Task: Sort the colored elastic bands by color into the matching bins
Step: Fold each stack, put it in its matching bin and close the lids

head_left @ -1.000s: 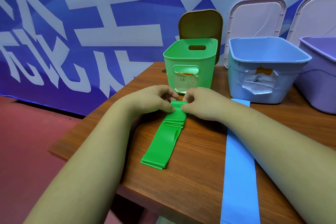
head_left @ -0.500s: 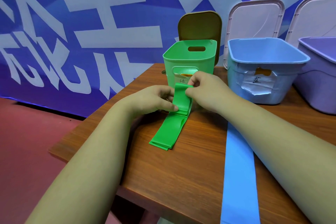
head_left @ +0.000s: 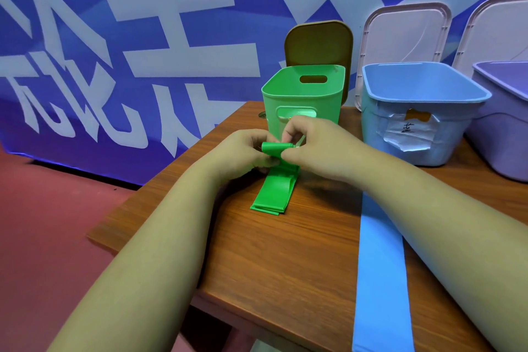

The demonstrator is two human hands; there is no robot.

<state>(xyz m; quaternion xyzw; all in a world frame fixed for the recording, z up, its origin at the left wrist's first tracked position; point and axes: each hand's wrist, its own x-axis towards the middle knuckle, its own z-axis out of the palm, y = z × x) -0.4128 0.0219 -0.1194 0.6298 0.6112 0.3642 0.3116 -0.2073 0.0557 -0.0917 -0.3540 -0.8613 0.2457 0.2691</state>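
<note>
At frame centre, fingers of the left hand (head_left: 245, 153) and right hand (head_left: 317, 148) are pinching the part-rolled green band (head_left: 274, 191) just before the green bin (head_left: 272, 111), and the springy roll is probably risking unwinding if either pinch is loosening.

Green elastic band (head_left: 273, 194): far end rolled up (tail layered, flat), just before green bin (head_left: 324, 103). Blue elastic band (head_left: 381, 280): flat, straight, near blue bin (head_left: 377, 131).
</note>
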